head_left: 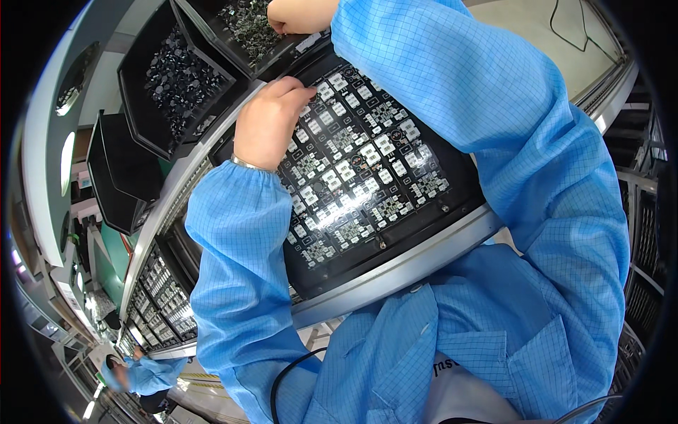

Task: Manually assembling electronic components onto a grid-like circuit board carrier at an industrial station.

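Observation:
A panel of dark circuit boards (395, 168) with rows of white parts lies in a black carrier (452, 194) in front of me. My left hand (268, 126) rests at its upper left edge. The fingers are bent together with their tips at the board, and whatever they may hold is hidden. At the top, my right hand (302, 15) reaches over a black bin of small metallic components (253, 28). Its fingers are curled down at the bin's right side, partly cut off by the frame, so their tips and contents do not show.
A metal rail (402, 272) runs along the carrier's near side. Left of my left hand stands a black bin of dark round parts (180, 78), with another black bin (120, 166) below it. More board panels (159, 304) sit farther along the line, near another person (145, 374) in blue.

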Motion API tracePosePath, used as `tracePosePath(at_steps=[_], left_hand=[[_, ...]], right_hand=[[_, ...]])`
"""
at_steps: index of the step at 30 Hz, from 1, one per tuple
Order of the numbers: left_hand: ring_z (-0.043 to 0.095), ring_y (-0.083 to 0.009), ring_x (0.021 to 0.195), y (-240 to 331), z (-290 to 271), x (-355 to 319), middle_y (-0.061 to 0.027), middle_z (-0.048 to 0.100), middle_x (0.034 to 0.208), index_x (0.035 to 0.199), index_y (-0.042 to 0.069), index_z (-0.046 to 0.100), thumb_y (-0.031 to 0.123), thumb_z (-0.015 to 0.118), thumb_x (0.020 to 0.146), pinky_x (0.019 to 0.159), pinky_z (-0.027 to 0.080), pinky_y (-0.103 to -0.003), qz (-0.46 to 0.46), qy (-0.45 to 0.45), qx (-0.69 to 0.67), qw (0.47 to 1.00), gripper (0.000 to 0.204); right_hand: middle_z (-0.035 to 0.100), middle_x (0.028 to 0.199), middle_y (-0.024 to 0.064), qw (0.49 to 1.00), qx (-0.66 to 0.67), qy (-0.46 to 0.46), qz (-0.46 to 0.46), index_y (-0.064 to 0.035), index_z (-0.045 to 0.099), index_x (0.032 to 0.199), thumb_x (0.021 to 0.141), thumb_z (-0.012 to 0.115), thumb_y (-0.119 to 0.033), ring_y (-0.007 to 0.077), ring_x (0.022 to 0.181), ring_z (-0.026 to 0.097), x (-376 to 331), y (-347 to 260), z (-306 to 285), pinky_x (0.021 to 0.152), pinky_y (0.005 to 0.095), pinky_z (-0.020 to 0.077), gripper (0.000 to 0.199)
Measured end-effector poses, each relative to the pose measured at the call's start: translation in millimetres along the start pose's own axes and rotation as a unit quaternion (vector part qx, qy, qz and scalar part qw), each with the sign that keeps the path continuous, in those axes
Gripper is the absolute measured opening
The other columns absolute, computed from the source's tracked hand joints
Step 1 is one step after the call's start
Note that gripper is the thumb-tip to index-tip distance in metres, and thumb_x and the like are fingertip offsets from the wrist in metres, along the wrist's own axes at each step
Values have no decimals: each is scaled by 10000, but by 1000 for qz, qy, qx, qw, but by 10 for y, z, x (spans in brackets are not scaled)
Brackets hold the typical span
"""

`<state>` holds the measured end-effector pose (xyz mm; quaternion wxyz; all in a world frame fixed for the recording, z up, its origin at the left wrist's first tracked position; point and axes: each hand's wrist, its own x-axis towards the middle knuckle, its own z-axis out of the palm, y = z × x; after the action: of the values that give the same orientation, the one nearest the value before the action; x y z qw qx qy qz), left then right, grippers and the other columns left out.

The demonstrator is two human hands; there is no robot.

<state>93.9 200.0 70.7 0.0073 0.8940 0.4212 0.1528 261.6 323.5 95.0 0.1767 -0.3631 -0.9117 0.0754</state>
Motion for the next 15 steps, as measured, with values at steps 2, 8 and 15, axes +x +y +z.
tracePosePath(at_steps=[2,8,15], left_hand=[[609,-247,863,30,-19,-4,-29,619,935,966,98,671,48,559,766,711,507,-347,11,-18,1,1000,235],[605,-257,845,185,-154,-68,-83,614,932,1105,67,611,9,536,744,706,506,-338,13,-8,59,998,373],[611,-305,861,-267,-875,-118,-116,628,915,1007,53,631,-32,546,795,744,495,-361,-153,203,56,965,244]], right_hand=[[661,841,199,998,-34,-41,22,-15,673,867,758,579,-68,358,796,648,-8,-69,-84,693,419,524,154],[636,746,218,999,36,-25,-10,-10,672,776,674,596,-70,342,728,647,-106,-91,-251,631,414,497,141],[652,724,161,994,79,53,-51,-26,675,744,676,582,-16,297,726,658,-117,4,-265,663,368,509,115]])
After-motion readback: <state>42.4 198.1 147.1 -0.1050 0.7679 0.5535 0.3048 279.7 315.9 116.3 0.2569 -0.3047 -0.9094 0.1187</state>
